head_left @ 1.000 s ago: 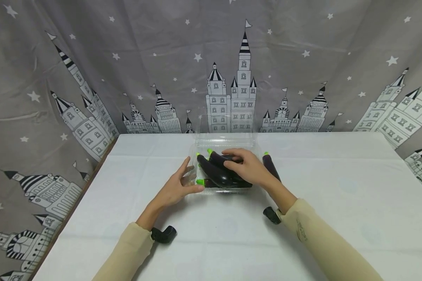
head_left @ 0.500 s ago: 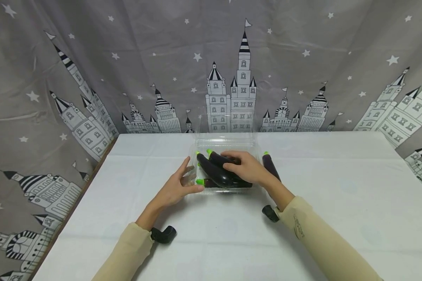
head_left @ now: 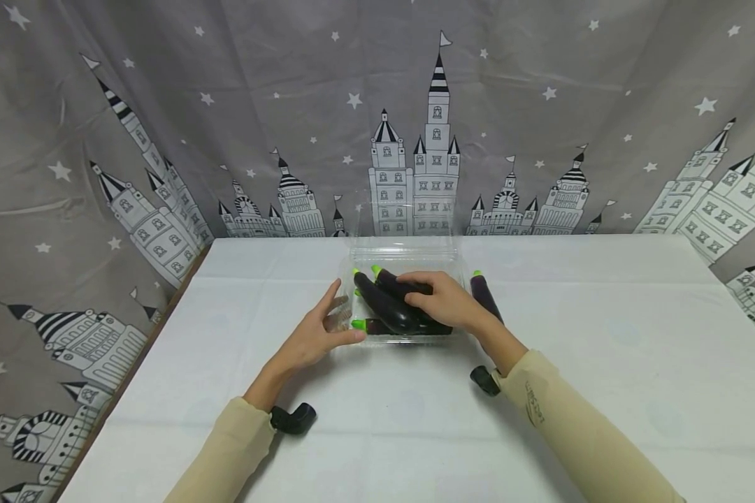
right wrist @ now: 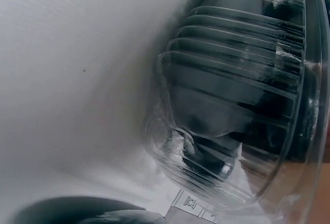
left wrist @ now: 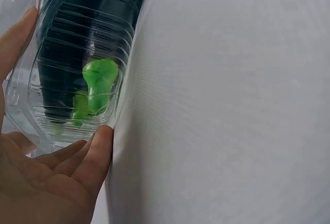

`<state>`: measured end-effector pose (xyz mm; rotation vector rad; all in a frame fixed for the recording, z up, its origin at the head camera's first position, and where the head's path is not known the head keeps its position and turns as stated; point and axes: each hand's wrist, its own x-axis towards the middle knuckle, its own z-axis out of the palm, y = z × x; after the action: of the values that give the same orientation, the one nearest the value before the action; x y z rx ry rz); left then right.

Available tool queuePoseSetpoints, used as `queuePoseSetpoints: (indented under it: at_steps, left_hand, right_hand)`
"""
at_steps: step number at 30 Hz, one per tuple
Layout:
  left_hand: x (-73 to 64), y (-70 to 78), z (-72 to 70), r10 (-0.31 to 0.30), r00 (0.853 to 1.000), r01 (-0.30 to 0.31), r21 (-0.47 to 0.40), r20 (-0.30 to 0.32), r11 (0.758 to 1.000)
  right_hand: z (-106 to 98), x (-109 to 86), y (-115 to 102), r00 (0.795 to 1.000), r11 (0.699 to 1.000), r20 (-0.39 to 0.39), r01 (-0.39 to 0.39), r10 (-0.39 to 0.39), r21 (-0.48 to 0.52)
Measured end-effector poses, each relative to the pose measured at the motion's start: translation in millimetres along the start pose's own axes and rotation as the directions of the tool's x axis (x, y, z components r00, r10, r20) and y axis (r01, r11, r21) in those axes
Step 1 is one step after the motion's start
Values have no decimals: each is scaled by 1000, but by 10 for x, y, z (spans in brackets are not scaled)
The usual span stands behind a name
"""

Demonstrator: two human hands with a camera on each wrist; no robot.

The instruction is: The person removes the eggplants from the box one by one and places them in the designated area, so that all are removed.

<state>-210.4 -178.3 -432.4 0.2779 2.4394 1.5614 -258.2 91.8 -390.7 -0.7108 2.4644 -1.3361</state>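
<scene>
A clear ribbed plastic clamshell box (head_left: 403,340), its lid (head_left: 404,244) raised at the back, holds several dark eggplants with green caps. One eggplant (head_left: 382,306) lies diagonally on top. My left hand (head_left: 308,341) grips the box's left end, thumb at the front corner and fingers along the side; in the left wrist view its fingers (left wrist: 95,157) touch the ribbed corner. My right hand (head_left: 447,300) reaches inside on the right, fingers bent over a dark eggplant (head_left: 424,287) that it mostly hides. The right wrist view shows the ribbed box wall (right wrist: 221,84) with dark eggplants behind it.
Another eggplant (head_left: 486,297) lies on the white-covered table (head_left: 604,363) just right of the box, partly behind my right forearm. A grey curtain (head_left: 277,56) printed with castles hangs behind the table's far edge. Black wrist devices (head_left: 294,419) sit under both sleeves.
Almost nothing moves. My right hand and forearm shift very slightly over the eggplants; my left hand stays at the box's left end.
</scene>
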Motion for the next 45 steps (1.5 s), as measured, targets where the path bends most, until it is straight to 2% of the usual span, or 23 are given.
queuePoseSetpoints:
  at_steps: [14, 18, 29, 35, 45]
  left_hand:
    - [7, 3, 9, -2, 1000, 2, 14, -3, 1000]
    - [9, 9, 8, 2, 1000, -2, 20, -5, 1000]
    - [21, 3, 13, 11, 1000, -11, 14, -4, 1000]
    - [16, 16, 12, 3, 1000, -2, 33, -11, 999]
    - [14, 10, 6, 9, 1000, -9, 19, -4, 1000]
  right_hand:
    - [-26, -33, 17, 1000, 1000, -12, -5, 5, 28]
    - [-42, -56, 13, 999, 1000, -39, -14, 16, 28]
    - [-89, -93, 8, 992, 994, -126, 32, -19, 101]
    - [-95, -106, 19, 991, 986, -127, 53, -33, 161]
    - [-130, -153, 30, 993, 982, -119, 45, -24, 181]
